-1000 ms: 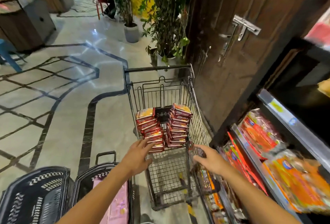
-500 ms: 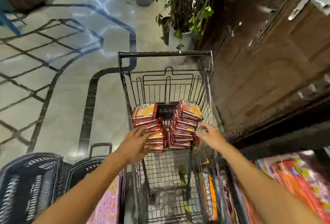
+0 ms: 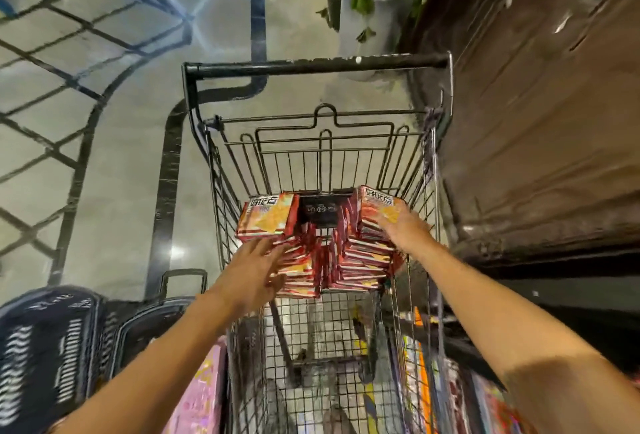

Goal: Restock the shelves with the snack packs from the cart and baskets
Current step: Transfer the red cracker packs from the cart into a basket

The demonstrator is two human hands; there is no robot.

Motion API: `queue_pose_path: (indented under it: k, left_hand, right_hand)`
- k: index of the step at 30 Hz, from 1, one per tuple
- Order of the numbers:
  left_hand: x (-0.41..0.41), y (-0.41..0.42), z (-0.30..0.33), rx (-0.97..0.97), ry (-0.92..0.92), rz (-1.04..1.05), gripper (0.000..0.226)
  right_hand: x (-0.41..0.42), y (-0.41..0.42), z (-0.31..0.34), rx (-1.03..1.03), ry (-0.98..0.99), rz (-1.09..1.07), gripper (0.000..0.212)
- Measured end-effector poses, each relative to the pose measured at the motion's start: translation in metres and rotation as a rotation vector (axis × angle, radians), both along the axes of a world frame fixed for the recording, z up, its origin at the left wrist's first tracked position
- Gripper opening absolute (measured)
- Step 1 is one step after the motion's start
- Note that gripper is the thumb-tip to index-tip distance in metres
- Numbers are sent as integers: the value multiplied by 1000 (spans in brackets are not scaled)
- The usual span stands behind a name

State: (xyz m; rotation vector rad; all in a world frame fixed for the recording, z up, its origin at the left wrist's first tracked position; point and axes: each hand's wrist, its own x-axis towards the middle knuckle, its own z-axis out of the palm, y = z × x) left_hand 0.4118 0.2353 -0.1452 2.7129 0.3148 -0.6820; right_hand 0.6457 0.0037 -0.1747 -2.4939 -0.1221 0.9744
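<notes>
Tiled floor (image 3: 114,163) spreads behind the cart (image 3: 311,68), where I see two stacks of flat red packs (image 3: 270,217) lying face up. My right hand (image 3: 403,229) lies on the right stack, fingers curled over its top pack; my left hand (image 3: 251,269), fingers spread, reaches the left stack. Baskets (image 3: 45,347) stand left.

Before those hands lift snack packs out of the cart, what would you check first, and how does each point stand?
1. Right hand on the right stack: ok, it rests on top.
2. Right hand's hold closed: cannot tell.
3. Left hand on the left stack: not ok, open, just reaching it.
4. Stacks upright in the cart: ok.
5. Shelf space free: cannot tell.
</notes>
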Motion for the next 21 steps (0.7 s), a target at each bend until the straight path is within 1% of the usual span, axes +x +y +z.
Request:
queue_pose_path:
  k: [2, 5, 6, 10, 11, 12, 14, 18, 21]
  left_hand:
    - [3, 3, -6, -16, 21, 17, 72]
    - [7, 7, -10, -38, -9, 29, 68]
    - [8, 8, -10, -44, -12, 36, 66]
    - [16, 14, -16, -74, 40, 100, 67]
    - [20, 17, -18, -95, 52, 133, 69]
    - [25, 19, -19, -109, 55, 162, 71]
    - [37, 23, -22, -137, 32, 236, 73]
    - [64, 33, -30, -219, 4, 469, 69]
    - [76, 41, -44, -219, 36, 614, 78]
  right_hand:
    - [3, 6, -12, 20, 25, -87, 77]
    - [11, 9, -35, 58, 68, -213, 98]
    - [12, 10, -38, 61, 73, -236, 99]
    - [12, 18, -21, 41, 71, -305, 77]
    - [13, 19, -20, 37, 66, -325, 74]
    - [13, 20, -21, 41, 47, -342, 75]
    - [10, 24, -18, 46, -7, -371, 87]
    - [-1, 26, -20, 40, -106, -401, 116]
    - [-3, 27, -24, 56, -138, -413, 128]
